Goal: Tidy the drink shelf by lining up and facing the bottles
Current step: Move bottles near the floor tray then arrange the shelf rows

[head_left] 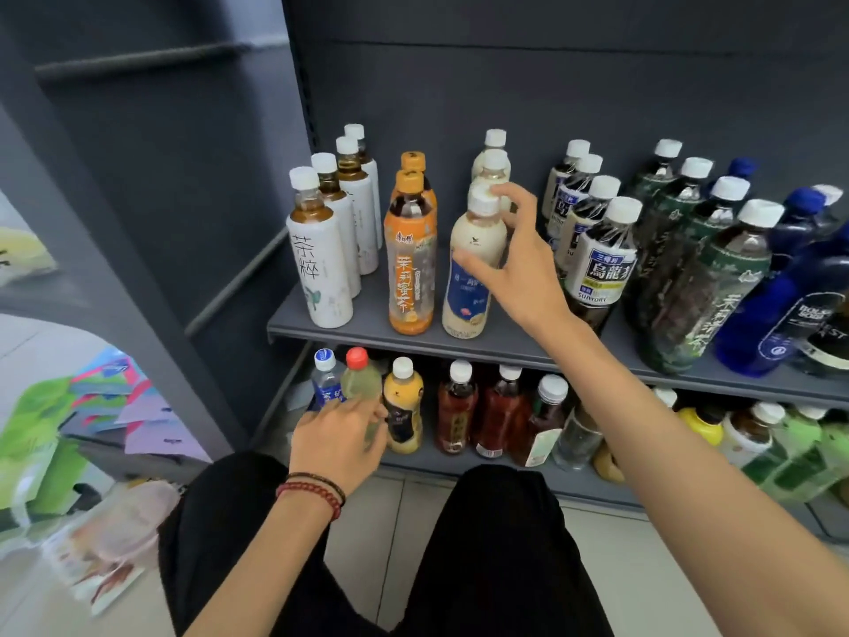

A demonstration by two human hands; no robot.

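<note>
The shelf [363, 331] is grey. At centre are an orange bottle [409, 278] and a cream bottle [466, 291] with a blue label; lower left, a green bottle [360, 383] has a red cap.

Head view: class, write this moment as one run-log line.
right hand: grips front cream plastic milk-tea bottle, blue label, white cap | where: upper grey shelf | left hand: at pale green red-capped bottle, lower shelf, grip unclear

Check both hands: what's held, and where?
The right hand grips the front milk tea bottle at its shoulder. The left hand grips the red-capped bottle around its body.
</note>
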